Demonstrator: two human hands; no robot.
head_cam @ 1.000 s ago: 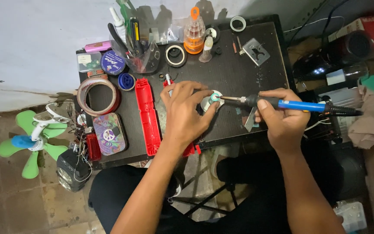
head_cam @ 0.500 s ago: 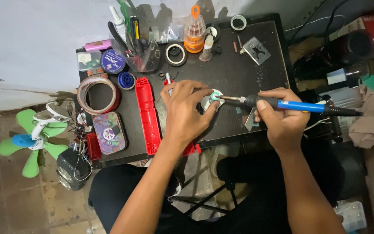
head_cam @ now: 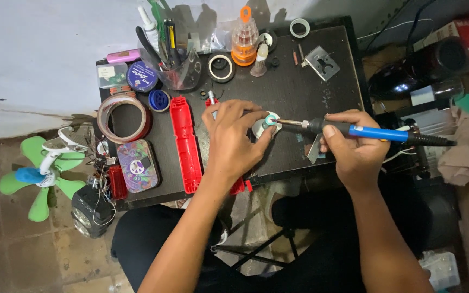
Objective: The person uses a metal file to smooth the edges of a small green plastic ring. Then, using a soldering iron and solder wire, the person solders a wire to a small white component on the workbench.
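1. The left hand [head_cam: 234, 142] covers most of a small white and teal part [head_cam: 267, 123] on the black work table [head_cam: 299, 81]; its fingers are curled shut around the part, whose shape is hard to make out.
2. The right hand [head_cam: 354, 149] has its fingers closed on a blue-handled soldering iron [head_cam: 354, 130]. The iron lies nearly level, its tip touching the part; its cord end runs off to the right.
3. A long red plastic casing [head_cam: 185, 144] lies just left of the left hand, partly hidden under the wrist.
4. The table's back edge is crowded: a clear cup of tools [head_cam: 177, 68], an orange screwdriver-bit holder [head_cam: 244, 38] and tape rolls [head_cam: 124, 118].
5. A patterned tin [head_cam: 137, 165] sits at the left front corner.
6. A green fan [head_cam: 39, 173] stands on the tiled floor, left of the table.
7. Bare tabletop shows between the hands and the back clutter.
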